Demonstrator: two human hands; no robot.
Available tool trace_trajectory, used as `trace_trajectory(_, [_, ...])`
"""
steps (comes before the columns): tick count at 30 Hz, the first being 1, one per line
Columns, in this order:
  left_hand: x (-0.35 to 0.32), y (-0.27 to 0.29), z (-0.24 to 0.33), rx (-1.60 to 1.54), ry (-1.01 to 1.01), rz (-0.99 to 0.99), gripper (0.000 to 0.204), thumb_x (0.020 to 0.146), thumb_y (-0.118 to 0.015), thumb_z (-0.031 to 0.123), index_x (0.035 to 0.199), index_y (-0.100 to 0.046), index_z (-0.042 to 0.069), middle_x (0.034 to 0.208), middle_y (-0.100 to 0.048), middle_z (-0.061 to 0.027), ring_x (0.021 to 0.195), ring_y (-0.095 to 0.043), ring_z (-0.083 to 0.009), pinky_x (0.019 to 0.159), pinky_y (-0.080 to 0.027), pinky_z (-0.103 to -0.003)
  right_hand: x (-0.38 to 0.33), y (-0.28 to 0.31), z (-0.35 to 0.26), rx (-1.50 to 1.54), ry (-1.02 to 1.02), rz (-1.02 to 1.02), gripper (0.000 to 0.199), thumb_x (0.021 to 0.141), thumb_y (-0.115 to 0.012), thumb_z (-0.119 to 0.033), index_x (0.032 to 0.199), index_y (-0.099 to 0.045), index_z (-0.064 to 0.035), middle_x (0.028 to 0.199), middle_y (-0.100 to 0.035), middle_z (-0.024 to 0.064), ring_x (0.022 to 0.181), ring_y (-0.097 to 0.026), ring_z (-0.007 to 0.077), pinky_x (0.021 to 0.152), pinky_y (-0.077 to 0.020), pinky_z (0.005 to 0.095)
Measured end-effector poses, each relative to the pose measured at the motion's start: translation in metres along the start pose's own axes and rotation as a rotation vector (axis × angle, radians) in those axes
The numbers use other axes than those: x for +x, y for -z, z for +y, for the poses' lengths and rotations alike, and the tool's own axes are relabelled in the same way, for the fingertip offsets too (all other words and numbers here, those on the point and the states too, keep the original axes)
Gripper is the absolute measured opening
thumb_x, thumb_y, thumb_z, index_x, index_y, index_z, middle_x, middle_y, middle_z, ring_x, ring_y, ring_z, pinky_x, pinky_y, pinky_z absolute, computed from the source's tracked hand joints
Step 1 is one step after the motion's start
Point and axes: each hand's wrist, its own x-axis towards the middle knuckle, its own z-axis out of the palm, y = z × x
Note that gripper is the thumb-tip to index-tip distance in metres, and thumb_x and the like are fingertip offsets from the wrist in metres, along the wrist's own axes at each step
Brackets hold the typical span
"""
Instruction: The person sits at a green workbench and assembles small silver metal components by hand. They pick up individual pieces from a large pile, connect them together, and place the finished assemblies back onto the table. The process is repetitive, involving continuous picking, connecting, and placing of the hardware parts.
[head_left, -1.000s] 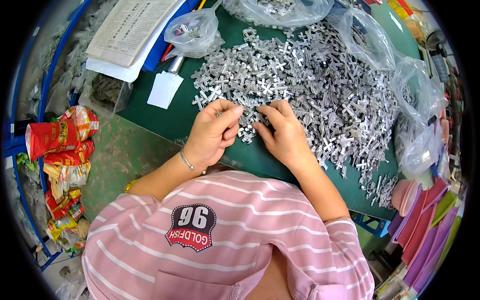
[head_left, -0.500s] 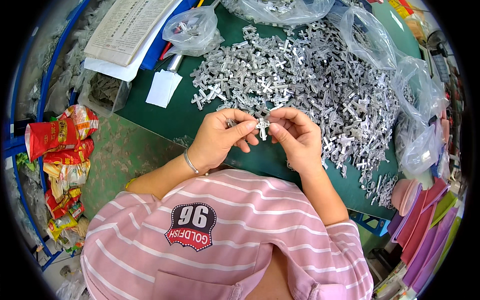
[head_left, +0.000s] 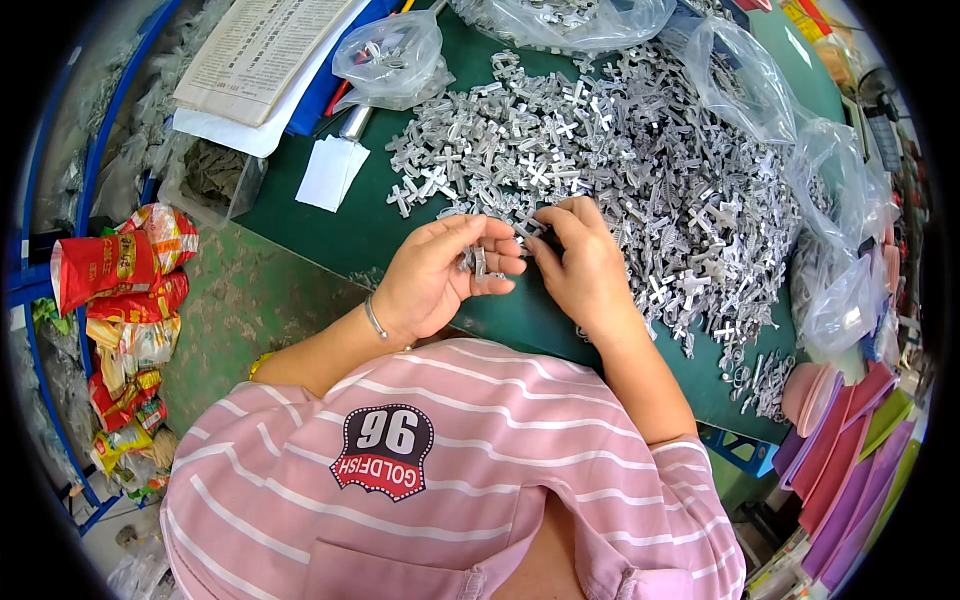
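Note:
A big heap of small silver cross-shaped metal pieces (head_left: 620,150) covers the green table (head_left: 370,230). My left hand (head_left: 440,275) is raised just above the table's near edge, palm up, its fingers curled around several of these silver pieces (head_left: 478,262). My right hand (head_left: 585,265) is close beside it, fingertips pinching one small silver piece (head_left: 528,228) at the edge of the heap. The two hands almost touch at the fingertips.
Clear plastic bags (head_left: 390,55) with more metal pieces lie at the back and along the right side (head_left: 840,290). A white paper slip (head_left: 332,172), a newspaper (head_left: 265,45) and a clear box (head_left: 210,180) sit at the left. Red snack packets (head_left: 120,270) hang lower left; pink sheets (head_left: 850,450) lie lower right.
My hands lifted off the heap, came together over the table edge, then my left palm turned up with pieces in it while my right hand reached back to the heap's edge.

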Motion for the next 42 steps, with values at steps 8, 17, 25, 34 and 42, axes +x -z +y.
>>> trace_trajectory(8, [0.000, 0.000, 0.000, 0.085, -0.019, 0.034, 0.018, 0.087, -0.049, 0.009, 0.101, -0.053, 0.000, 0.088, -0.058, -0.0092, 0.074, -0.057, -0.0139, 0.056, -0.047, -0.024, -0.005, -0.004, 0.006, -0.026, 0.098, 0.030, 0.020, 0.068, -0.065, -0.003, 0.086, -0.055, -0.0013, 0.081, -0.054, 0.0123, 0.075, -0.055, 0.0300, 0.064, -0.0454, 0.0373])
trace_trajectory(17, [0.000, -0.002, 0.003, 0.040, -0.011, 0.037, 0.016, 0.085, -0.052, 0.005, 0.100, -0.051, 0.001, 0.079, -0.054, -0.0055, 0.059, -0.044, -0.0058, 0.042, -0.032, -0.016, -0.011, -0.009, 0.000, -0.064, 0.077, 0.028, 0.029, 0.068, -0.065, -0.005, 0.094, -0.051, -0.0018, 0.083, -0.050, 0.0157, 0.075, -0.052, 0.0344, 0.065, -0.0455, 0.0402])
trace_trajectory(25, [-0.001, -0.005, -0.001, 0.193, -0.045, 0.051, 0.017, 0.083, -0.055, 0.003, 0.100, -0.052, 0.000, 0.079, -0.054, -0.0046, 0.060, -0.044, -0.0054, 0.042, -0.032, -0.016, -0.008, 0.003, 0.010, 0.746, -0.409, -0.084, 0.014, 0.074, -0.061, -0.002, 0.086, -0.059, 0.0031, 0.078, -0.061, 0.0059, 0.064, -0.057, 0.0109, 0.058, -0.0472, 0.0216])
trace_trajectory(34, [0.002, -0.012, -0.005, 0.313, -0.081, 0.007, 0.015, 0.085, -0.056, 0.009, 0.096, -0.056, -0.002, 0.074, -0.055, -0.0036, 0.054, -0.045, -0.0041, 0.042, -0.035, -0.016, -0.015, 0.010, 0.005, 1.389, -0.586, -0.272, 0.015, 0.080, -0.056, 0.001, 0.094, -0.058, 0.0043, 0.083, -0.061, 0.0080, 0.072, -0.060, 0.0136, 0.061, -0.0497, 0.0222])
trace_trajectory(42, [0.001, -0.014, -0.004, 0.307, -0.132, 0.064, 0.013, 0.085, -0.056, 0.007, 0.094, -0.057, -0.003, 0.077, -0.060, -0.0087, 0.053, -0.046, -0.0043, 0.041, -0.035, -0.016, -0.021, 0.006, -0.001, 1.259, -0.324, -0.110, 0.031, 0.076, -0.061, 0.007, 0.105, -0.052, 0.0045, 0.090, -0.059, 0.0093, 0.081, -0.059, 0.0138, 0.073, -0.0499, 0.0244])
